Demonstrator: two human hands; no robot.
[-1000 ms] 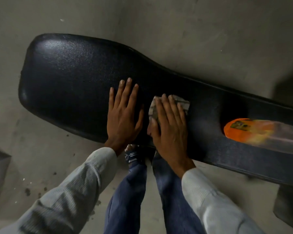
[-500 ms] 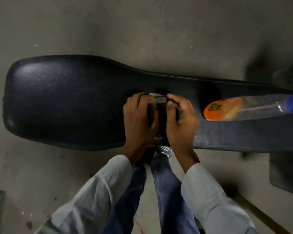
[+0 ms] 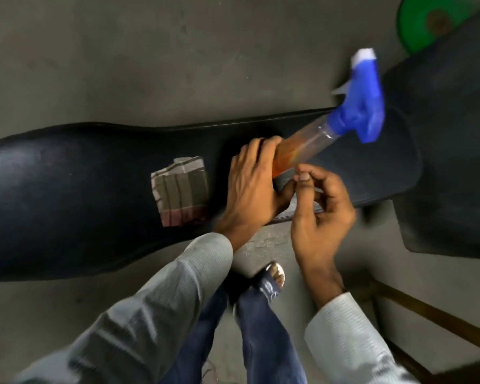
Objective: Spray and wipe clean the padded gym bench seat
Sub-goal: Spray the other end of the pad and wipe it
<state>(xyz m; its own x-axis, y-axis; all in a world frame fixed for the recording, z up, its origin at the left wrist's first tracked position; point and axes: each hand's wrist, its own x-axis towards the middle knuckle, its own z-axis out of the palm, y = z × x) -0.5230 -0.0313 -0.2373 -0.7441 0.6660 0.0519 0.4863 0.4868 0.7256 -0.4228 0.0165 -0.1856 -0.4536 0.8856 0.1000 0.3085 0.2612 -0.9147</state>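
Spraying was being prepared: the clear orange-tinted spray bottle with blue trigger head (image 3: 302,146) was gripped by the left hand (image 3: 254,184), whose fingers were curled round it, the right hand (image 3: 317,206) hovered loosely curled and empty, the folded striped cloth (image 3: 181,191) lay on the black padded counter (image 3: 67,189), and aiming the nozzle was judged next.

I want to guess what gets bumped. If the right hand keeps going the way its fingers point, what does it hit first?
Probably the spray bottle. The right hand points its curled fingers up toward the bottle's orange body, which the left hand already grips. Depth is hard to judge.
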